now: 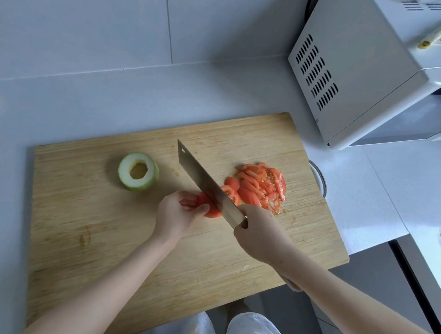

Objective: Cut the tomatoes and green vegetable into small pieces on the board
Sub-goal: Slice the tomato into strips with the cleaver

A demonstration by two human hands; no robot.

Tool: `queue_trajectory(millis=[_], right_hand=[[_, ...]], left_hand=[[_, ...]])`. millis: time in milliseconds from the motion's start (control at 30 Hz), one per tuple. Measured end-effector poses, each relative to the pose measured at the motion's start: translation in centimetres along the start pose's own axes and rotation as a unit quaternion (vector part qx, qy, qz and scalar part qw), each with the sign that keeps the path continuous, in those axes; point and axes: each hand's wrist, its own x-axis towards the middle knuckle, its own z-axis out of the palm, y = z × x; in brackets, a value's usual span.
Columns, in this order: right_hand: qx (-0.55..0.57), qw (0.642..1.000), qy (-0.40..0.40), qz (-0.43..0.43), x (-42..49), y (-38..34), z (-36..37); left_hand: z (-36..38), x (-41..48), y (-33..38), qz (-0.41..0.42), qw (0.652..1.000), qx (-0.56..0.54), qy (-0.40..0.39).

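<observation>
Near the middle of the wooden board [89, 234], the left hand [177, 214] pinches the last uncut piece of tomato [212, 211] with curled fingers. The right hand [258, 232] is clamped round the handle of the cleaver [201, 178], whose blade stands tilted across that piece, just right of the left fingertips. Cut tomato slices [261, 185] lie in a wet heap just right of the blade. The green vegetable [138, 171], a cored hollow ring, stands on end to the left, uncut and apart from both hands. Assessment: the tomato is soft, juicy and slippery, best held low at its left side with fingertips tucked back. The green ring looks firmer and light, and should be gripped by its outer wall. The near right part of the board appears to overhang the counter [83, 94], so heavy chops there are a risk. Bare board lies near and left, and the microwave [349, 80] stands far right, well apart
</observation>
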Motion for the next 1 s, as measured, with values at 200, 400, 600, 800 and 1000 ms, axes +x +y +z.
queue_trajectory(millis=[200, 400, 600, 800, 1000], right_hand=[[-0.006, 1.000, 0.007, -0.003, -2.2, 1.2, -0.2], [-0.029, 1.000, -0.006, -0.001, -2.4, 1.4, -0.1], [-0.057, 0.997, -0.047, 0.033, -2.7, 2.3, -0.7], [-0.015, 0.999, -0.030, 0.025, 3.0, -0.7, 2.2], [0.022, 1.000, -0.004, 0.018, 3.8, -0.9, 3.0]], left_hand=[[0.1, 0.4, -0.5, -0.011, 1.000, 0.002, 0.003], [0.1, 0.3, -0.4, -0.009, 1.000, 0.015, 0.007], [0.2, 0.4, -0.6, -0.005, 1.000, 0.010, 0.015], [0.2, 0.2, -0.6, 0.004, 1.000, -0.007, 0.015], [0.0, -0.6, -1.5, 0.021, 0.999, -0.037, -0.001]])
